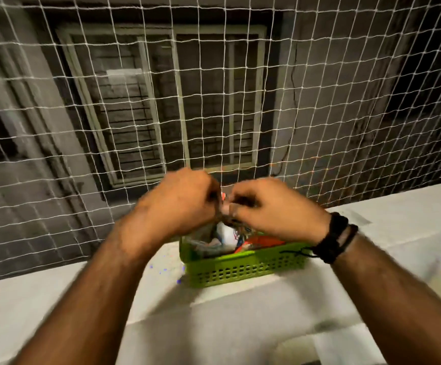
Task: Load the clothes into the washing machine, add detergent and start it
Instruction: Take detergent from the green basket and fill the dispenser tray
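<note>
The person stands at a white ledge (240, 306) before a white safety net (214, 101), and both hands, the left hand (179, 204) and the right hand (274, 209), are raised together over a green perforated basket (243, 267), their fingers curled and pinching a small blurred item between them. I judge it may be a detergent packet from the basket, but I cannot tell for sure. To open it well, hold it over the basket and tear slowly; clothes and washing machine are not visible.
</note>
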